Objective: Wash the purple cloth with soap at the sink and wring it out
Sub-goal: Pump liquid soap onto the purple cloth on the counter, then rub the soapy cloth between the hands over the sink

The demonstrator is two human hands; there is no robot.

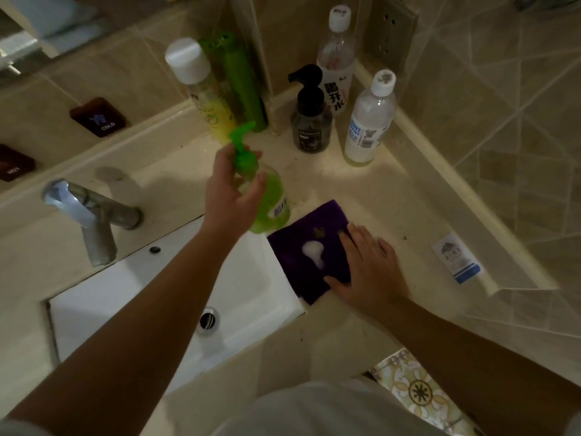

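Note:
The purple cloth point(306, 247) lies flat on the counter at the right rim of the white sink point(125, 297). A white blob of soap foam point(312, 251) sits on its middle. My right hand point(367, 265) rests flat on the cloth's right side, fingers spread. A green pump soap bottle point(272, 199) stands just behind the cloth. My left hand point(232, 187) is against the bottle's neck and pump, fingers loosely curved around it; a firm grip cannot be made out.
A metal tap point(91, 215) stands at the sink's back left, the drain point(207, 320) in the basin. Several bottles point(367, 121) crowd the back corner, with a black pump bottle point(309, 114) among them. A small white and blue packet point(457, 258) lies at the right.

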